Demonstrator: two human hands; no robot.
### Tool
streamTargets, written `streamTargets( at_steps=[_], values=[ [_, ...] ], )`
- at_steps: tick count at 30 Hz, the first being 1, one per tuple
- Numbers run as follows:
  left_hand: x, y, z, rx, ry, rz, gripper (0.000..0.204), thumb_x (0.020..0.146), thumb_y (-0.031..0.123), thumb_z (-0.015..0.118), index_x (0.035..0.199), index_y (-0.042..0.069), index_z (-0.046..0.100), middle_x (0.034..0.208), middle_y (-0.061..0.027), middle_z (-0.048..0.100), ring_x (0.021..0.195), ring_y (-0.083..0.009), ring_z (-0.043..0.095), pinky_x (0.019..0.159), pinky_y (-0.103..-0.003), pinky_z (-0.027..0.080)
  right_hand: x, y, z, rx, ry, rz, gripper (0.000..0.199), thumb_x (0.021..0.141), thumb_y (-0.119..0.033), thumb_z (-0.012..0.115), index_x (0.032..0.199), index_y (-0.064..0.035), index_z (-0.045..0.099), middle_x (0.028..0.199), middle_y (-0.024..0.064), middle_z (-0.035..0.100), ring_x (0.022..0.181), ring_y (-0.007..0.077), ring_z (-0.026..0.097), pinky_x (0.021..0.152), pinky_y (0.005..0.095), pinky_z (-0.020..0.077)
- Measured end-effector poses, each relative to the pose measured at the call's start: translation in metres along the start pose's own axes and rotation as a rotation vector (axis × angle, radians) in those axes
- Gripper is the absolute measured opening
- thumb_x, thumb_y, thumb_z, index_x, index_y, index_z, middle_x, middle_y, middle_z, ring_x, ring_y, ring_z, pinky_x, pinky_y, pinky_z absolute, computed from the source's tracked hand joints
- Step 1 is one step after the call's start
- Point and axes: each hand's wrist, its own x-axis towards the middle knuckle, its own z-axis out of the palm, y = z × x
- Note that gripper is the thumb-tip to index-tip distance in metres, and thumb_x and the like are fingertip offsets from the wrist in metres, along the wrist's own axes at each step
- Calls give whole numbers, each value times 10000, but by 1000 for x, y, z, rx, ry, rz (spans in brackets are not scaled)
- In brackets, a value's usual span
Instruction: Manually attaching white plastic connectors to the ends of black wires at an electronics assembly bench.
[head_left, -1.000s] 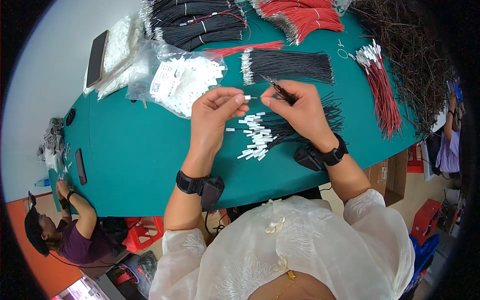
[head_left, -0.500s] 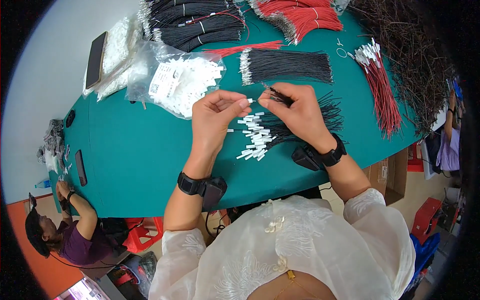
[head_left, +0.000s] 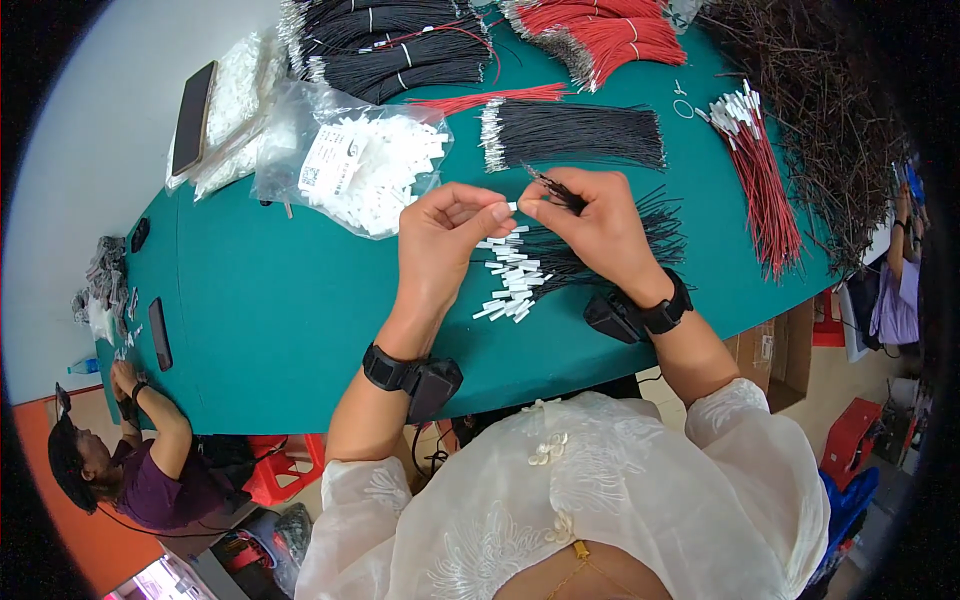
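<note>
Between thumb and forefinger, my left hand (head_left: 445,232) pinches a small white connector housing (head_left: 513,207). My right hand (head_left: 590,210) is closed on a few black wires (head_left: 563,193), whose ends stick out above its fingers. The fingertips of both hands nearly meet at the housing; whether a wire sits inside it cannot be seen. Below the hands lies a pile of black wires with white housings (head_left: 515,275) on their left ends. Just beyond them is a flat bundle of black wires (head_left: 580,132) with bare metal terminals.
A clear bag of white housings (head_left: 385,170) lies left of the hands, near a phone (head_left: 193,118) on more bags. Black bundles (head_left: 400,50) and red bundles (head_left: 610,40) fill the far side. Red wires with white ends (head_left: 755,180) lie right. A co-worker (head_left: 140,460) sits at left.
My left hand has moved slightly right, bringing the white housing up against the fingertips of my right hand. The right hand has hardly moved.
</note>
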Motion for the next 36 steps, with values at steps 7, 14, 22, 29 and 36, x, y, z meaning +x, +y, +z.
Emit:
streamTargets(
  at_steps=[7, 14, 22, 29, 36],
  values=[
    [7, -11, -14, 516, -15, 21, 85, 812, 23, 709, 875, -17, 669, 804, -92, 694, 662, -121, 643, 609, -247, 507, 7, 3, -9, -176, -95, 4, 197, 930, -113, 580, 825, 52, 603, 620, 67, 543, 569, 97, 486, 525, 269, 383],
    [10, -2, -26, 885, -69, 259, 91, 782, 51, 725, 867, 30, 699, 810, -50, 666, 699, -156, 590, 619, -277, 461, 8, 5, -7, -190, 73, -82, 251, 961, -149, 532, 810, 48, 575, 592, 109, 502, 520, 152, 436, 507, 305, 363],
    [31, 0, -66, 1446, 325, 532, 110, 749, 73, 725, 856, 59, 706, 819, -71, 608, 829, -270, 576, 694, -377, 480, 5, 0, 0, -191, -22, -115, 230, 944, -157, 560, 815, 32, 585, 584, 129, 420, 510, 160, 349, 488, 326, 299],
    [33, -1, -59, 1555, 315, 526, 137, 742, 52, 714, 877, 77, 705, 825, -81, 599, 840, -295, 564, 717, -404, 473, 3, 1, 2, -153, -14, -101, 174, 940, -142, 570, 884, 21, 586, 601, 94, 436, 526, 135, 347, 490, 308, 291],
    [14, 11, -33, 397, 137, 130, 133, 833, 22, 694, 960, -15, 692, 884, -82, 704, 798, -161, 667, 728, -259, 510, 5, 9, -4, 57, -107, 66, 137, 935, -120, 597, 924, 14, 573, 666, -12, 478, 605, 45, 366, 514, 258, 293]
  ],
)
